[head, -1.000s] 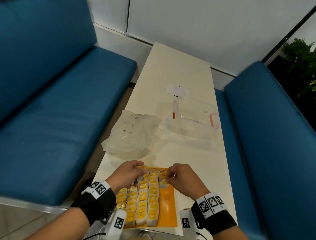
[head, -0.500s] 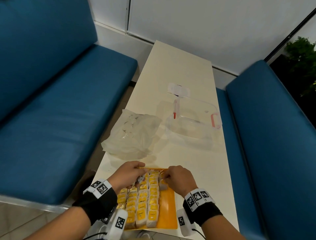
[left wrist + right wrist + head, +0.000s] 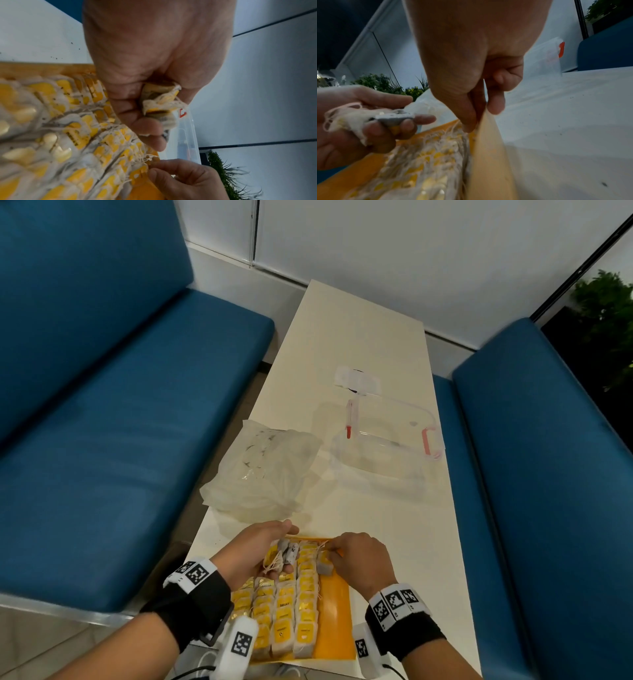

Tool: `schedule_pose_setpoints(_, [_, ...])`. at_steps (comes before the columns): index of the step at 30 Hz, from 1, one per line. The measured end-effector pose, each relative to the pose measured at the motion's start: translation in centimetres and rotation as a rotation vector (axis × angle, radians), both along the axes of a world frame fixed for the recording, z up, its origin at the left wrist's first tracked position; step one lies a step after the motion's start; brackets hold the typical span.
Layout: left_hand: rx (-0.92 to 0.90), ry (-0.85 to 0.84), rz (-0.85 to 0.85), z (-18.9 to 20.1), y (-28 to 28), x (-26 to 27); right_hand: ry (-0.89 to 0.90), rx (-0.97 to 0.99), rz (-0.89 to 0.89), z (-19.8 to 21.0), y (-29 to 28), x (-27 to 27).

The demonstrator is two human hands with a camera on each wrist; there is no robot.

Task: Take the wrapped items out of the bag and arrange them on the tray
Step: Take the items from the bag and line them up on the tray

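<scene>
Currently, the step in hand is placing one wrapped item at the far end of a new row on the tray point(image 3: 337, 614).

1. Left grip. The left hand point(image 3: 255, 554) is curled round a small bunch of wrapped items point(image 3: 286, 553), strings trailing toward the wrist. The bunch sits above the far-left rows, clear of the tray. Judgement: keep this grip steady and low so the loose strings do not snag the rows beneath it.

2. Rows between the grips. Filled rows of yellow-labelled items point(image 3: 284, 611) lie just right of the left grip and run back toward the wrists.

3. Right grip. The right hand point(image 3: 359, 559) pinches a single item point(image 3: 323, 566) between thumb and fingers, at the far end of the tray, touching the rightmost filled row. Judgement: set it flush against that row, label up, then release without dragging its string.

4. Beyond the grips. The bag point(image 3: 263, 470) lies on the tabletop point(image 3: 394, 525) past the left grip, well apart from the right. Whether items remain inside cannot be told.

Judgement: the bare strip right of the right grip appears to allow one more row.
</scene>
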State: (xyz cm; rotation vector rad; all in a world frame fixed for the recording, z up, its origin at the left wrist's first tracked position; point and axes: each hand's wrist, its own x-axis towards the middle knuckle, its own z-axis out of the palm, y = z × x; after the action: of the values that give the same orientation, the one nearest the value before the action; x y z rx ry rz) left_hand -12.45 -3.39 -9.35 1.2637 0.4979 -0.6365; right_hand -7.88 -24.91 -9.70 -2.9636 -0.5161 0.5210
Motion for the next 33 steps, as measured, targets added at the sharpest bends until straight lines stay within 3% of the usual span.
schedule_pose_setpoints(3, [-0.116, 0.040, 0.014, 0.3, -0.2, 0.3, -0.090, 0.079, -0.028, 1.2, 0.0, -0.3])
schedule_pose_setpoints(5, [-0.178, 0.056, 0.019, 0.5, -0.4, 0.5, -0.126, 0.261, -0.068, 2.0, 0.3, -0.5])
schedule_pose_setpoints(9, [-0.273, 0.087, 0.079, 0.4, -1.0, 1.2, 0.003, 0.606, 0.033, 3.7, 1.7, -1.2])
schedule_pose_setpoints(12, [-0.293, 0.085, 0.108, 0.2, -1.3, 1.5, 0.087, 0.612, 0.143, 4.6, 2.5, -2.0])
schedule_pose_setpoints(19, [-0.315, 0.107, 0.115, 0.4, -1.5, 1.9, 0.084, 0.629, 0.079, 4.2, 3.3, -1.2])
schedule_pose_setpoints(26, [-0.367, 0.160, 0.056, 1.6, -1.7, 2.1, 0.132, 0.501, 0.229, 4.3, 3.9, -0.5])
schedule_pose_setpoints(33, [-0.317, 0.089, 0.001, 0.7, -1.2, 2.1, 0.058, 0.629, 0.114, 4.0, 3.4, 0.2])
